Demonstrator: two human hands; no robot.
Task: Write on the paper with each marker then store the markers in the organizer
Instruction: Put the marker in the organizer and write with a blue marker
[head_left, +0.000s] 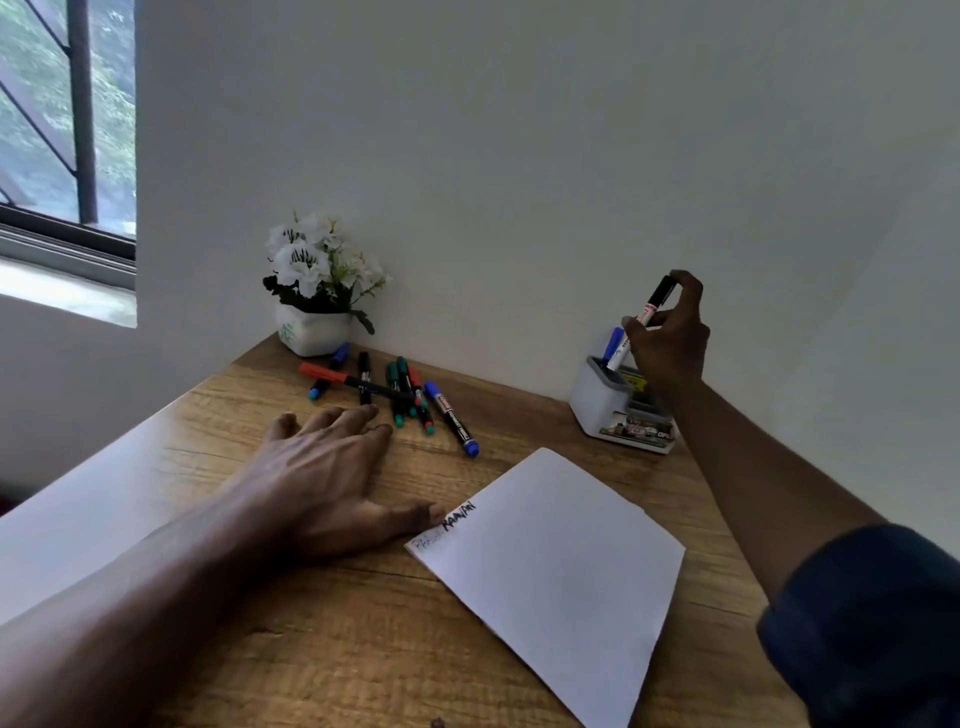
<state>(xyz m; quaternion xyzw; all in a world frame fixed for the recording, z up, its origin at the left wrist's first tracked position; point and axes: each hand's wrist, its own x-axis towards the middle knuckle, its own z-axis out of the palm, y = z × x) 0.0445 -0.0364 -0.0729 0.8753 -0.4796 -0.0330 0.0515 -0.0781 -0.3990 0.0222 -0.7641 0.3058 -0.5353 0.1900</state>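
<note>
Centre right, the right hand (670, 343) is gripping a black marker (645, 314) at the organizer (597, 400), beside a stored blue marker (613, 342). The left hand (327, 467) is lying flat, touching the paper (561, 561); loose markers (397, 389), upper centre, are likely waiting.

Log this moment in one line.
right hand: holds black-capped marker at organizer | left hand: rests flat on table | other markers: loose on table

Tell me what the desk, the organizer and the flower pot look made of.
Desk: wood or wood-look laminate, matte, with brown grain lines. Organizer: probably plastic, smooth pale grey, rounded moulded corners. Flower pot: white with a slight sheen, perhaps ceramic or plastic.
</note>
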